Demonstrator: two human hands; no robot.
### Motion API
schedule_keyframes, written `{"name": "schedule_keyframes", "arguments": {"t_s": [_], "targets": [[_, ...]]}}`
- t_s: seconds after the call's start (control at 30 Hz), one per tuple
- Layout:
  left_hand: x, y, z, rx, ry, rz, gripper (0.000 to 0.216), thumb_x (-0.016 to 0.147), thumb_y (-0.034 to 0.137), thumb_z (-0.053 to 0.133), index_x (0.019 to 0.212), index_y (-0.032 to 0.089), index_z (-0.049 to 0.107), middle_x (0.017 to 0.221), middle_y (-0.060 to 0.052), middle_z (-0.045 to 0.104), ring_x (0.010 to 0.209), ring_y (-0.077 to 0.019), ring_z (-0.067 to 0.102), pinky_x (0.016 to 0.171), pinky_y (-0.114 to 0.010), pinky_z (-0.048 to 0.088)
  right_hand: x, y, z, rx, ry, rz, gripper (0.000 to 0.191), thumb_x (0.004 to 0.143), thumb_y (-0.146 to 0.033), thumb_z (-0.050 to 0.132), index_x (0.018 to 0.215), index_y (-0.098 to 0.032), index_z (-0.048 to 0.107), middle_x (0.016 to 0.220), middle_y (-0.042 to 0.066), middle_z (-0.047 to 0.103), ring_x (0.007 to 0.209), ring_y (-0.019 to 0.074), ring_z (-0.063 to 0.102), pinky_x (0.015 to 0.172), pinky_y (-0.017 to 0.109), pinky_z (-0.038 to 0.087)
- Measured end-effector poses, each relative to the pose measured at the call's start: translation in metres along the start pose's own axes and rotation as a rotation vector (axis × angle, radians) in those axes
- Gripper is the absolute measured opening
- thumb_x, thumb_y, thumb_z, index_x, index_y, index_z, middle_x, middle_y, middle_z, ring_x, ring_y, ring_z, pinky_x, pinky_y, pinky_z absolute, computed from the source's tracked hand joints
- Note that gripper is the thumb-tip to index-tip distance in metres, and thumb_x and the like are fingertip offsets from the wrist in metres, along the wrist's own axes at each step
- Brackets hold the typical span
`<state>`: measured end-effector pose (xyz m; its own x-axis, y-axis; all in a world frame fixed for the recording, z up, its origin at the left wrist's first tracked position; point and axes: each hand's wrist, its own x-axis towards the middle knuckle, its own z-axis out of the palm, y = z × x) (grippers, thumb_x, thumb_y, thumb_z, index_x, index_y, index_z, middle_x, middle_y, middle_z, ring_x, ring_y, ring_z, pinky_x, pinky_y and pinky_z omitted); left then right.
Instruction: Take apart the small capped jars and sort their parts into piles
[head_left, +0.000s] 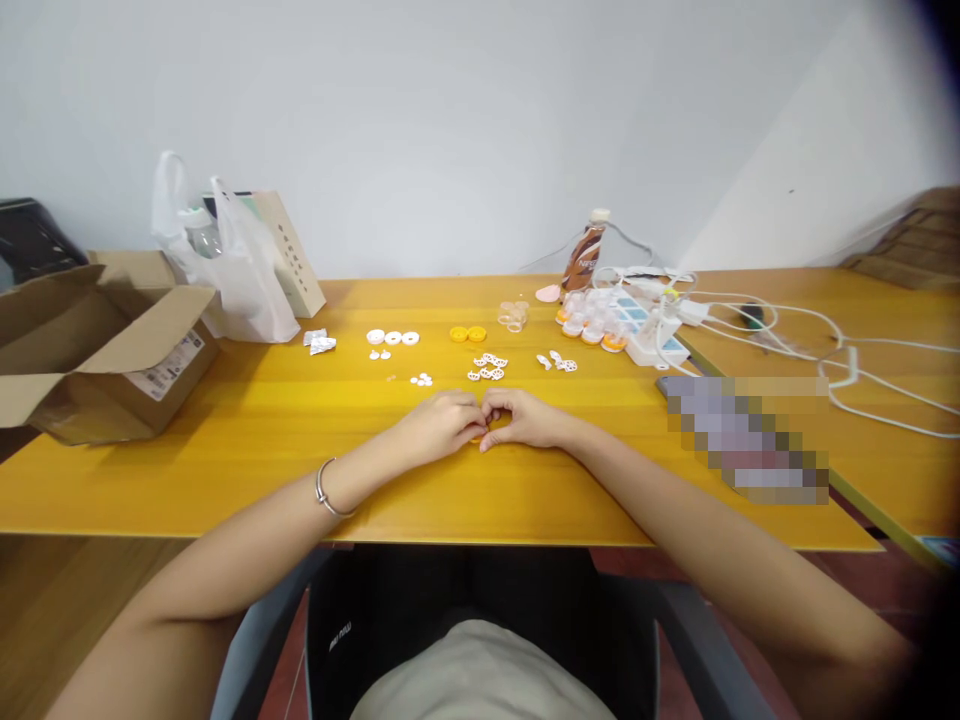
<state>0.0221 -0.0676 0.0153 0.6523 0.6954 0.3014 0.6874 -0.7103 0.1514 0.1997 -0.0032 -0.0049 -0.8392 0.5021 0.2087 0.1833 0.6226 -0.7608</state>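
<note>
At the middle of the table, my left hand [452,420] and my right hand [521,420] meet with fingertips touching. Both have bent, pinching fingers. A bit of orange edge shows beneath them, but the fingers hide most of what they hold. Just beyond lie white openwork pieces [489,368], with more white pieces [556,361] to the right. Two yellow rings [467,334] sit side by side behind these. Further left are white round caps [393,338], two small white parts [380,355] and several tiny white discs [421,380]. Clear rings [513,316] stand at the back.
Clear-topped pieces with orange and white bases [592,325] cluster beside a power strip [654,345] and white cables [802,350]. A drink bottle [585,255] stands behind. A blurred-out flat object [742,440] lies right; an open carton [150,370], plastic bag [251,290] and foil scraps [320,342] are left.
</note>
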Motion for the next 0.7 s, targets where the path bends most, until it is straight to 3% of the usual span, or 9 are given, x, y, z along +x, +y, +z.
{"name": "schedule_keyframes", "arguments": {"t_s": [0.27,0.53,0.7], "targets": [[-0.001,0.0,0.0,0.148,0.015,0.03,0.023,0.082,0.035,0.054,0.079,0.015,0.065,0.073,-0.005,0.064,0.067,-0.0139,0.058,0.062,-0.025,0.038,-0.001,-0.003,0.001,0.022,0.002,0.024,0.033,0.057,-0.042,0.075,0.069,-0.017,0.058,0.068,-0.002,0.055,0.068,0.0124,0.051,0.066,0.025,0.041],[0.001,0.001,0.005,0.14,0.064,0.02,0.018,0.081,0.03,0.055,0.074,0.016,0.064,0.07,-0.003,0.065,0.063,-0.0125,0.058,0.059,-0.024,0.035,-0.001,-0.004,0.001,0.014,-0.019,0.019,0.03,0.059,-0.04,0.074,0.07,-0.016,0.059,0.069,-0.002,0.056,0.068,0.0123,0.052,0.066,0.025,0.042],[-0.004,-0.024,-0.014,0.118,0.168,-0.021,0.019,0.083,0.028,0.05,0.079,0.016,0.065,0.074,-0.004,0.065,0.07,-0.0135,0.057,0.065,-0.025,0.038,-0.001,-0.004,0.0,-0.007,-0.01,0.058,0.035,0.058,-0.042,0.075,0.078,-0.016,0.062,0.075,0.0,0.057,0.071,0.0133,0.052,0.068,0.027,0.042]]}}
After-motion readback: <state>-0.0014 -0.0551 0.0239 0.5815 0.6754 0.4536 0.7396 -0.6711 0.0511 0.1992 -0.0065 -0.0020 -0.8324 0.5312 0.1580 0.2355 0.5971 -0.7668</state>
